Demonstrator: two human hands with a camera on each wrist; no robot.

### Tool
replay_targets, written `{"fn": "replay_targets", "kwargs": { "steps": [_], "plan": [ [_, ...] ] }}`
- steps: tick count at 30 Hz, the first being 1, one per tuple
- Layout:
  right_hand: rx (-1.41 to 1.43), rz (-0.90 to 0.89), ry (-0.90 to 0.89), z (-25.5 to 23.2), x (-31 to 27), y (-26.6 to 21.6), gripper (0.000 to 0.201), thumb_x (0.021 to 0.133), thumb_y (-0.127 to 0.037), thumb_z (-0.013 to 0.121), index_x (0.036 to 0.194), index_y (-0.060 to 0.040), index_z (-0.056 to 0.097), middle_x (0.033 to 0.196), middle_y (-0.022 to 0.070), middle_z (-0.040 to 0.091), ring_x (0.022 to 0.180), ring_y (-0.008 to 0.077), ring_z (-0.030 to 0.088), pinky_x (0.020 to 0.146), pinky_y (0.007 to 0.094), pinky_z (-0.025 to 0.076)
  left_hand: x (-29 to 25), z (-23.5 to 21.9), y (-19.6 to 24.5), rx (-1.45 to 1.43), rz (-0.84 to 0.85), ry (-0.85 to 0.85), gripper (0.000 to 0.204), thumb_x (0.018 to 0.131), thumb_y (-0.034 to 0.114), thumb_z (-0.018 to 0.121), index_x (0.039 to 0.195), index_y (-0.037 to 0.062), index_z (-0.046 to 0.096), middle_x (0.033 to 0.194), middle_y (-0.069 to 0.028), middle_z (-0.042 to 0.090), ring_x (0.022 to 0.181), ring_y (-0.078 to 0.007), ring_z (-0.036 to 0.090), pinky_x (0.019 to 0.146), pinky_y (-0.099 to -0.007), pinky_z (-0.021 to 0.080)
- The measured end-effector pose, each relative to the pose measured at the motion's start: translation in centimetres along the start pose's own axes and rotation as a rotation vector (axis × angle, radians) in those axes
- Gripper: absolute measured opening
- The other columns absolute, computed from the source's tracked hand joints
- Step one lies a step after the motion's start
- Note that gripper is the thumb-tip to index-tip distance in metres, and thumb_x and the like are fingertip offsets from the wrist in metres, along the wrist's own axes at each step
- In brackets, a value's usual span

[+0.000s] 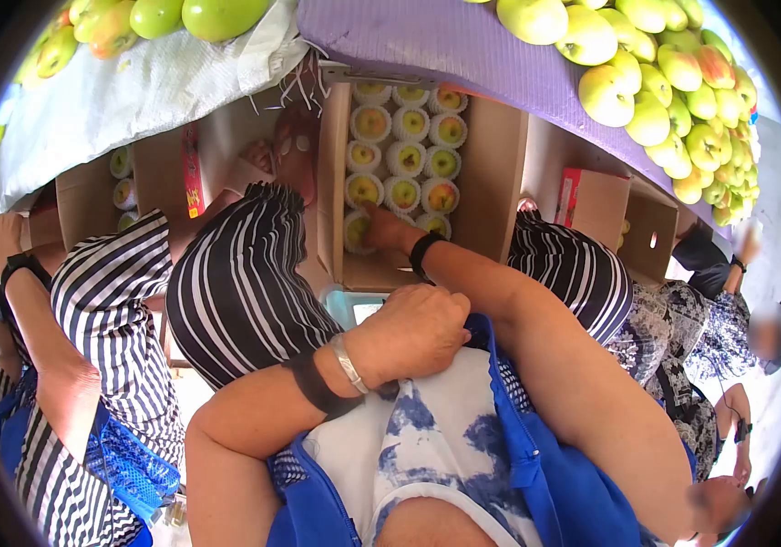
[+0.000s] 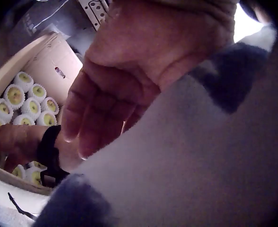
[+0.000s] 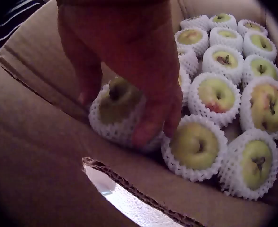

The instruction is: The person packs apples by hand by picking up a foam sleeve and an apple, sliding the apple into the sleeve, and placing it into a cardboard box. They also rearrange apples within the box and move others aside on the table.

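Reaching into the open cardboard box point(image 1: 491, 173), my right hand point(image 3: 129, 61) has its fingers point(image 3: 146, 130) curled down around one apple point(image 3: 116, 101) wrapped in a white foam net. That apple sits at the near corner of the box, against the cardboard wall, touching its neighbours in the tight rows of other netted apples point(image 3: 224, 99). From the wrist view the fingertips wrap the apple's side and the thumb sits on the far side, so I judge the hold as partly closed around the fruit, not yet lifted clear. My left hand point(image 1: 413, 333) rests against the front of my blue-and-white apron point(image 1: 445, 438), fingers loosely bent and holding nothing that I can see.

I read the step in hand as picking this single apple out of the box. The next move calls for a firm but gentle squeeze so the net does not slip off, then a straight lift, since the neighbouring apples press close. Piles of loose green apples point(image 1: 673, 82) lie on the table above the box.
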State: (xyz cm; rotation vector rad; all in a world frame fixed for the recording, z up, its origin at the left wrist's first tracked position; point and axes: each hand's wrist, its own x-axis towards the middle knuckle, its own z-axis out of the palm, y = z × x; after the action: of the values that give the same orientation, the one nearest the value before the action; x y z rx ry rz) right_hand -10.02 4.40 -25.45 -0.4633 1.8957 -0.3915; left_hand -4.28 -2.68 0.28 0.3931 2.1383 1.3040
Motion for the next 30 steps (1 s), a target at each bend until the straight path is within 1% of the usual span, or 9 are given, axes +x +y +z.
{"fn": "replay_targets", "kwargs": {
  "steps": [4,7,10,11,13,15,19,24,30],
  "plan": [
    [-0.023,-0.046,0.055,0.0,0.0,-0.4,0.093,0.062,-0.025,0.073,0.133,0.0057,0.022,0.105,0.0251,0.058,0.098,0.0319,0.058,0.081,0.0359,0.048,0.1,-0.2,0.1,-0.002,0.009,-0.003,0.022,0.078,0.018,0.060,0.077,-0.0032,0.054,0.073,-0.0224,0.058,0.076,-0.0388,0.056,0.069,-0.0460,0.044],
    [0.136,0.021,0.012,-1.4,-1.2,-1.0,0.083,0.063,-0.024,0.073,0.130,0.0027,0.033,0.110,0.0229,0.057,0.101,0.0319,0.057,0.083,0.0372,0.047,0.2,-0.6,0.4,-0.034,-0.004,-0.047,0.022,0.079,0.020,0.057,0.078,-0.0016,0.054,0.074,-0.0218,0.058,0.077,-0.0390,0.056,0.069,-0.0465,0.044],
    [-0.137,-0.103,0.093,-2.4,-1.1,-0.5,0.061,0.066,-0.027,0.070,0.117,0.0010,0.051,0.114,0.0194,0.056,0.101,0.0313,0.057,0.082,0.0382,0.048,0.8,-0.4,-0.2,0.025,0.073,-0.081,0.024,0.081,0.024,0.056,0.082,-0.0001,0.059,0.083,-0.0217,0.061,0.082,-0.0372,0.059,0.072,-0.0446,0.045],
    [-0.220,-0.098,0.150,-3.3,-2.0,-1.2,0.055,0.068,-0.029,0.069,0.112,0.0007,0.056,0.114,0.0185,0.057,0.099,0.0305,0.058,0.080,0.0387,0.048,0.8,-1.0,-0.7,-0.112,0.111,-0.113,0.026,0.082,0.025,0.053,0.083,-0.0009,0.058,0.080,-0.0191,0.061,0.080,-0.0333,0.059,0.071,-0.0412,0.047],
    [0.225,-0.057,0.226,-6.4,-5.9,-3.5,0.047,0.069,-0.034,0.066,0.100,0.0001,0.061,0.104,0.0197,0.061,0.093,0.0310,0.060,0.075,0.0400,0.049,0.5,-2.8,0.4,-0.432,-0.057,-0.166,0.025,0.082,0.024,0.051,0.082,0.0002,0.057,0.078,-0.0129,0.061,0.077,-0.0260,0.060,0.068,-0.0344,0.048],
    [-0.043,-0.026,0.217,-8.5,-5.6,-3.6,0.039,0.071,-0.033,0.062,0.094,-0.0010,0.062,0.095,0.0212,0.062,0.088,0.0327,0.060,0.073,0.0397,0.048,-0.3,-3.9,1.3,-0.885,-0.218,-0.132,0.021,0.086,0.021,0.047,0.088,0.0032,0.058,0.081,-0.0055,0.061,0.079,-0.0139,0.059,0.069,-0.0285,0.049],
    [-0.094,-0.167,0.417,-13.0,-13.1,-7.3,0.030,0.072,-0.030,0.060,0.081,-0.0012,0.063,0.081,0.0199,0.062,0.076,0.0348,0.060,0.065,0.0410,0.047,-2.9,-7.7,3.3,-1.199,0.028,-0.028,0.018,0.086,0.014,0.048,0.084,-0.0023,0.056,0.089,-0.0185,0.061,0.079,-0.0253,0.062,0.071,-0.0342,0.053],
    [0.022,-0.468,0.460,-17.1,-19.9,-8.0,0.027,0.072,-0.025,0.065,0.083,-0.0018,0.058,0.080,0.0175,0.061,0.076,0.0340,0.058,0.067,0.0383,0.045,-8.0,-12.6,7.2,-1.232,0.259,0.108,0.018,0.084,0.013,0.050,0.082,-0.0048,0.054,0.093,-0.0257,0.059,0.075,-0.0313,0.064,0.064,-0.0375,0.055],
    [-0.053,-0.485,0.504,-21.8,-30.5,-7.7,0.025,0.074,-0.025,0.063,0.086,-0.0029,0.059,0.079,0.0152,0.061,0.076,0.0319,0.059,0.068,0.0371,0.046,-12.5,-17.7,11.9,-1.156,0.499,0.216,0.020,0.086,0.014,0.047,0.081,-0.0053,0.051,0.088,-0.0309,0.056,0.072,-0.0359,0.063,0.059,-0.0410,0.055]
  ]
}}
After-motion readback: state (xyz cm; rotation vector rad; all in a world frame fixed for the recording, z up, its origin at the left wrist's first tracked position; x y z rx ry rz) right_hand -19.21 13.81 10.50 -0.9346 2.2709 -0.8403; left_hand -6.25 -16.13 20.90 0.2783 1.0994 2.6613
